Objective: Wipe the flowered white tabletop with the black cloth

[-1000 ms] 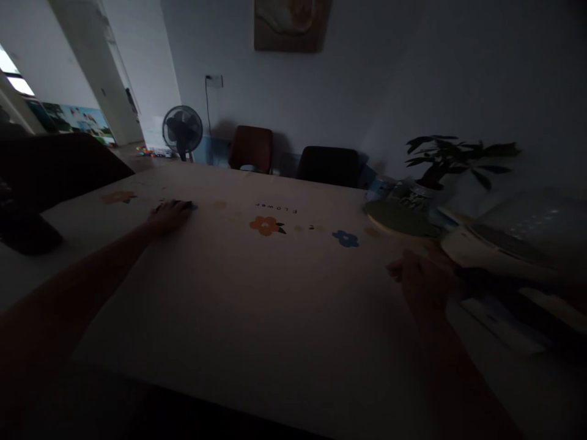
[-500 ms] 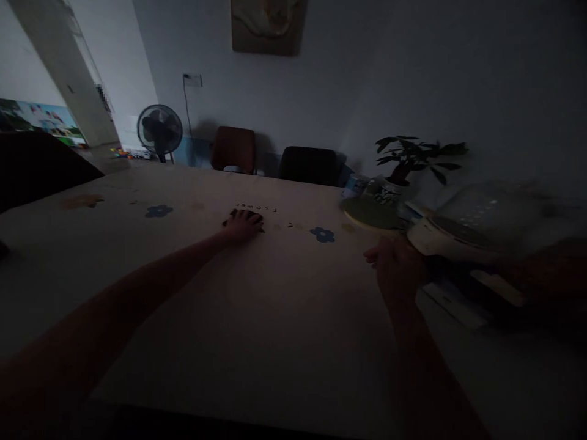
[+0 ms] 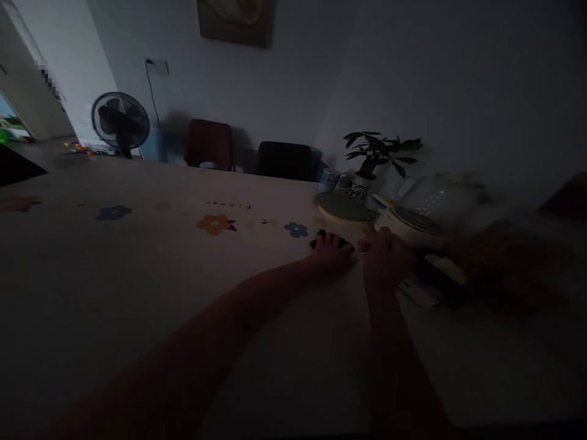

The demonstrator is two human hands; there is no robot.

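The head view shows a dim room in which the left hand (image 3: 334,252) lies palm-down on the tablecloth (image 3: 137,275), fingers spread and pressed over a small dark object (image 3: 321,238), possibly a cloth or pad, though the light is too poor to identify it. That object sits on the table just right of the blue flower print (image 3: 296,230) and just short of the round green plate (image 3: 343,208). The right hand (image 3: 384,256) rests close beside the left, nearly touching it, at the near edge of a pale appliance with a clear domed lid (image 3: 428,211); its fingers look loosely curled, and whether they grip the appliance rim cannot be determined. Risk assessment: the right-hand side is crowded. The plate, a small can (image 3: 328,179), a potted plant (image 3: 373,160) and the domed appliance stand close together, with flat dark items (image 3: 440,275) lying just beyond the right hand. A sweep of the left hand further to the right would probably strike the plate or push it into the plant pot; a pull on the appliance could drag whatever lies under or against it. Both forearms converge here, so the hands may obstruct each other. Open room: the tablecloth to the left and toward the camera is broad and bare apart from its flower prints and lettering. The far table edge lies just beyond the plate, with two chairs (image 3: 208,144) behind it and a standing fan (image 3: 120,121) well apart at the left.
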